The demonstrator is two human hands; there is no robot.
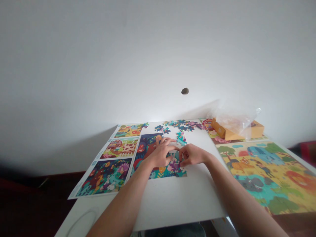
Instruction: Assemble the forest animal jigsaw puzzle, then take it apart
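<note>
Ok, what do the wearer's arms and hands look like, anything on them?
The left arm and right arm are slim and bare, no sleeve or watch in view. The left hand and right hand are ungloved; I see no rings.

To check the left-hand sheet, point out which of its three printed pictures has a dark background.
The bottom forest picture: its background is navy, while the top savanna picture and middle farmyard picture are light.

Hands [161, 154] at puzzle [163, 173] | right grip unclear | loose pieces [182, 128] beyond
</note>
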